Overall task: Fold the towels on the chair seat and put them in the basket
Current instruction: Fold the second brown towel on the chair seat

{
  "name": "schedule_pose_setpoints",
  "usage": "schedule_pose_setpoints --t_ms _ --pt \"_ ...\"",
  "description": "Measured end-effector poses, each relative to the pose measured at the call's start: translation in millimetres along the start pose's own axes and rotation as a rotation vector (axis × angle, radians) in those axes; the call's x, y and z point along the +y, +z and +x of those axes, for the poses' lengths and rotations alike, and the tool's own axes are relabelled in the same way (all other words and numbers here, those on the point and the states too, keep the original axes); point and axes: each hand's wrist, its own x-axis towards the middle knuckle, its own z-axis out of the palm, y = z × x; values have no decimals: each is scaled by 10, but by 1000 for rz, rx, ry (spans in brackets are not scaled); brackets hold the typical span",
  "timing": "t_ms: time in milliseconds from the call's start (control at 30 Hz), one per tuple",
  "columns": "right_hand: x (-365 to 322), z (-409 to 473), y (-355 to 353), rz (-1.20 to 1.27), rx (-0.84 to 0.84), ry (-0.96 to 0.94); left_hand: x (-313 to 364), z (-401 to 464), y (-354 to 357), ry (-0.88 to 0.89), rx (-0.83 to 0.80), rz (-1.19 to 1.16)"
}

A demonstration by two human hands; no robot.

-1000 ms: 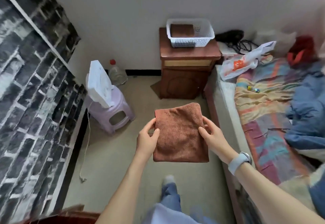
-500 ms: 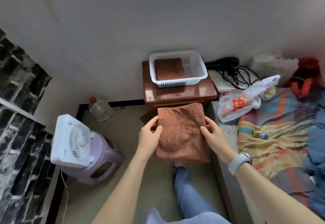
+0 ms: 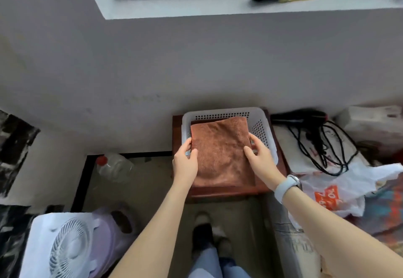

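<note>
The white basket [image 3: 259, 125] sits on the brown nightstand [image 3: 281, 164] against the wall. A folded rust towel [image 3: 220, 153] is held over it, far end inside, near end overhanging the front rim. The left hand [image 3: 185, 164] and right hand [image 3: 260, 157] pinch its 2 side edges, fingers [image 3: 247, 150] curled onto the cloth.

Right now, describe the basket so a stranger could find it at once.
Below the window, against the grey wall, stands a brown nightstand. The basket sits on top: white perforated plastic, a folded rust-brown towel going in, unlike the black hair dryer beside it.
</note>
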Motion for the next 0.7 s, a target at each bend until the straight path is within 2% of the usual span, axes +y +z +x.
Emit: schedule_pose_setpoints --t_ms 167,333,467,533,600,700 --pt "75 655 143 -31 -38 25 -54 661 209 -23 -1 15" --pt "291 1024 286 -40 -75 128 -210 932 365 -59 -12 96" --pt "486 1119 347 -86 -122 202 -331 948 479 -54 -41 296" --pt "557 1110 356 -207 -104 209 -394 882 543 40 -36 470" --pt "594 1052 352 -458 -52 138 -436 790 612 204 -52 647" --pt "642 997 366 -839 -50 -204 -536 749 755 395 -139 840"
